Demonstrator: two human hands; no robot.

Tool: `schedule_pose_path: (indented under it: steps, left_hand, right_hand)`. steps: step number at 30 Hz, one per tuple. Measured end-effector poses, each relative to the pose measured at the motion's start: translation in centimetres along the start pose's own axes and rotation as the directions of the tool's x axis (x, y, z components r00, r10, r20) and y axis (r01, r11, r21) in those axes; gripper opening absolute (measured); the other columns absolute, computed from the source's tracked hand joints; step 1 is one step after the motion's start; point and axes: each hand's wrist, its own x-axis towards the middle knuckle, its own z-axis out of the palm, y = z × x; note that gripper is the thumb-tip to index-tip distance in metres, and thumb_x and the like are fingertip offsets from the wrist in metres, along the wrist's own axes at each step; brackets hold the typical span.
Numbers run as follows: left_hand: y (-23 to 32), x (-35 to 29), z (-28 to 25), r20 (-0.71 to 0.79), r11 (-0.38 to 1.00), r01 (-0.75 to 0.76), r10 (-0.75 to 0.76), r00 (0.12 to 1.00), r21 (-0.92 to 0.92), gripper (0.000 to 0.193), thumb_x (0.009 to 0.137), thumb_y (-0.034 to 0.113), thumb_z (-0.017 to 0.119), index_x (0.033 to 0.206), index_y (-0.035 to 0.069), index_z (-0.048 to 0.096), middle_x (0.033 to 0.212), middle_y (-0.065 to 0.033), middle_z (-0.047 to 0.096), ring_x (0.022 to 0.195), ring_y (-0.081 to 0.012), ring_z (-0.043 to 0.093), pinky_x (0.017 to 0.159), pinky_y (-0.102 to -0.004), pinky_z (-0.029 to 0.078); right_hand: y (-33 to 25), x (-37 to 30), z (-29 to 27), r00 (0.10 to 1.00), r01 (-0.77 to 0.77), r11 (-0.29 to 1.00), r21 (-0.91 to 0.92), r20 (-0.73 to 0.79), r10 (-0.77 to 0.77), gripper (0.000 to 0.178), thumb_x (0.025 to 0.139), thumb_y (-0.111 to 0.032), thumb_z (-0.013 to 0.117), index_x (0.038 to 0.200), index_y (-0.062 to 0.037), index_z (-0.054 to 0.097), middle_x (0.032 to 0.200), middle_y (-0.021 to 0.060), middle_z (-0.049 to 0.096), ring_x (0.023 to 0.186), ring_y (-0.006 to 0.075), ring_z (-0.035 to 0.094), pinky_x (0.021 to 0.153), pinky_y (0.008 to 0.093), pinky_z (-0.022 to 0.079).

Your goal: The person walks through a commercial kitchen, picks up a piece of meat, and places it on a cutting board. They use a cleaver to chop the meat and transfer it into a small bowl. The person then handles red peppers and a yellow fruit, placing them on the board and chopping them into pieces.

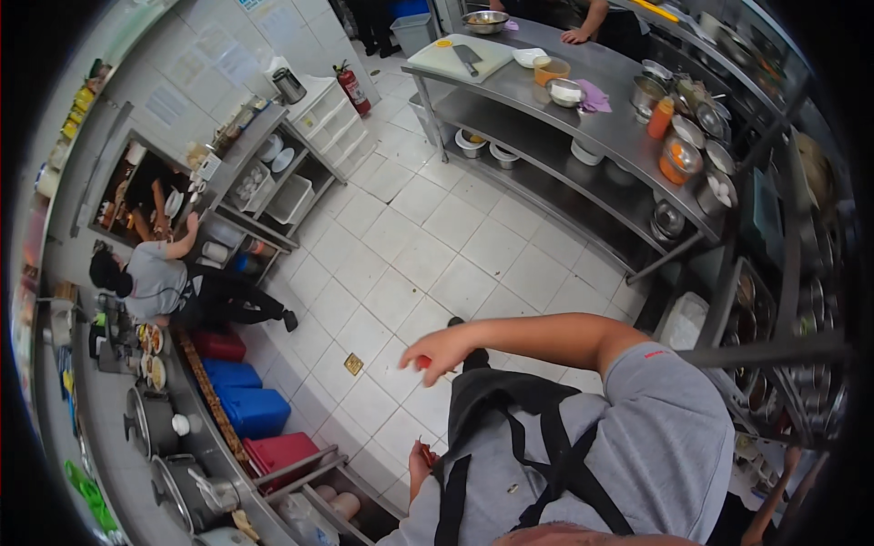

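Both hands point(437, 351) w/ red items point(423, 362) over wht-tiled flr point(428, 264), metal tbl point(608, 132) ahead.

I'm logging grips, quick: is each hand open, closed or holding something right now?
Left hand: closed, holding a red object, kind unclear.
Right hand: loosely closed, holding a small red item, too small to identify.

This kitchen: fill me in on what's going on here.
The camera wearer's right hand is out above the tiled floor, fingers curled around a small red thing. The left hand, closer to the body, holds a red object; neither item is clear enough to identify. At left, a co-worker in grey reaches toward a wall opening. Across the room, another person's hand rests on a steel table.
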Motion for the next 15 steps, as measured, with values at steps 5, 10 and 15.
schedule_pose_path:
  steps: [5, 10, 15]
  left_hand:
    - [13.4, 11.6, 10.1, 0.198, 0.978, 0.032, -0.073, 0.978, 0.206, 0.026, 0.108, 0.028, 0.061, 0.096, 0.006, 0.064, 0.072, -0.0054, 0.061, 0.064, -0.0235, 0.062, 0.062, -0.0367, 0.055]
    - [36.0, 22.9, 29.3, 0.236, 0.807, -0.009, -0.162, 0.958, 0.59, 0.021, 0.102, 0.031, 0.067, 0.1, 0.01, 0.067, 0.081, -0.0052, 0.068, 0.068, -0.0214, 0.07, 0.061, -0.0371, 0.061]
    - [60.4, 31.8, 51.9, 0.417, 0.493, -0.46, 0.202, 0.886, 0.738, 0.016, 0.098, 0.027, 0.074, 0.1, 0.012, 0.067, 0.076, -0.0014, 0.062, 0.06, -0.0142, 0.061, 0.05, -0.0318, 0.05]
  right_hand:
    - [16.1, 3.6, -12.4, 0.914, -0.387, 0.814, -0.434, -0.295, 0.278, 0.058, 0.08, -0.016, 0.076, 0.132, 0.0052, 0.063, 0.109, 0.0311, 0.074, 0.104, 0.0503, 0.072, 0.087, 0.0537, 0.059]
    - [19.4, -1.8, -28.3, 0.562, -0.606, 0.795, -0.037, -0.727, 0.395, 0.044, 0.082, -0.018, 0.075, 0.124, -0.0032, 0.071, 0.121, 0.0295, 0.061, 0.103, 0.0425, 0.068, 0.089, 0.0528, 0.059]
    - [20.9, -8.3, -50.0, 0.267, -0.42, 0.898, 0.131, -0.928, 0.26, 0.05, 0.084, -0.025, 0.081, 0.129, -0.0044, 0.071, 0.12, 0.0253, 0.068, 0.109, 0.04, 0.07, 0.095, 0.049, 0.058]
